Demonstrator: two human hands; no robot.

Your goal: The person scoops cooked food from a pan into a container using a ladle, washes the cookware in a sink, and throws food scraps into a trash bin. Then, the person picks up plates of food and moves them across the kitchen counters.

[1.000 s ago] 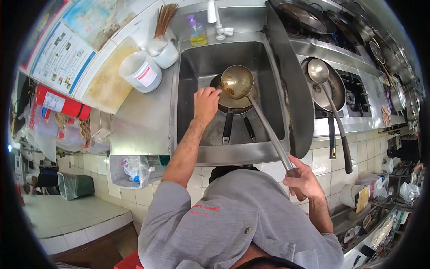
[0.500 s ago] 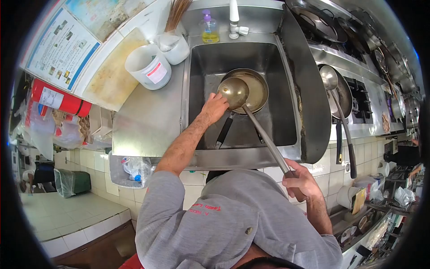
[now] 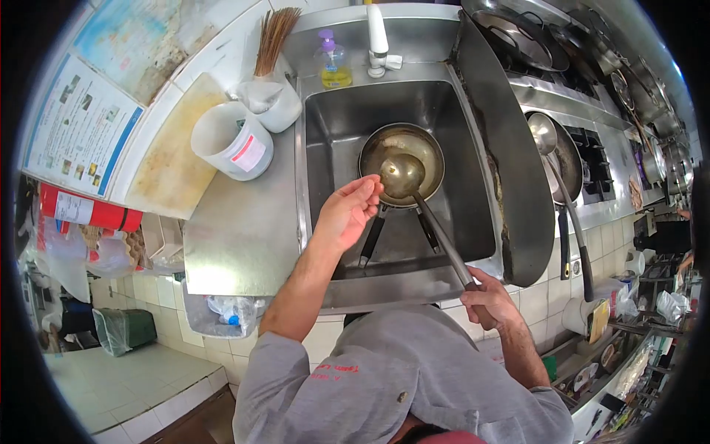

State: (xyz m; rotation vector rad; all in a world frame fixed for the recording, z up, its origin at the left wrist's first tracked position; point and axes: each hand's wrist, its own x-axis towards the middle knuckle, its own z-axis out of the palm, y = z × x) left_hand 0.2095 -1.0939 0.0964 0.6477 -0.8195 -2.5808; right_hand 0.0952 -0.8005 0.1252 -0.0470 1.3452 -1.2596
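Observation:
My right hand (image 3: 488,300) is wrapped round the handle end of a long metal ladle. The ladle's bowl (image 3: 403,177) hangs over round pans (image 3: 433,140) stacked in the steel sink (image 3: 473,200). Two black pan handles point toward the sink's front edge. Just left of the ladle bowl is my left hand (image 3: 355,209), its fingertips pinched together, away from the bowl's rim. Whatever may be between those fingertips is too small to make out. A few brownish spots show on the ladle bowl.
Behind the sink are a white faucet (image 3: 377,41) and a soap bottle (image 3: 334,63). White buckets (image 3: 233,144) stand on the left counter (image 3: 237,229). Right of the metal divider (image 3: 510,148), a pan and another ladle (image 3: 543,133) lie on the stove. A bin (image 3: 222,314) sits low left.
My left hand has turned, pinched its fingertips and drawn back from the ladle bowl. The bowl now sits lower, over the pans. The camera view has shifted slightly.

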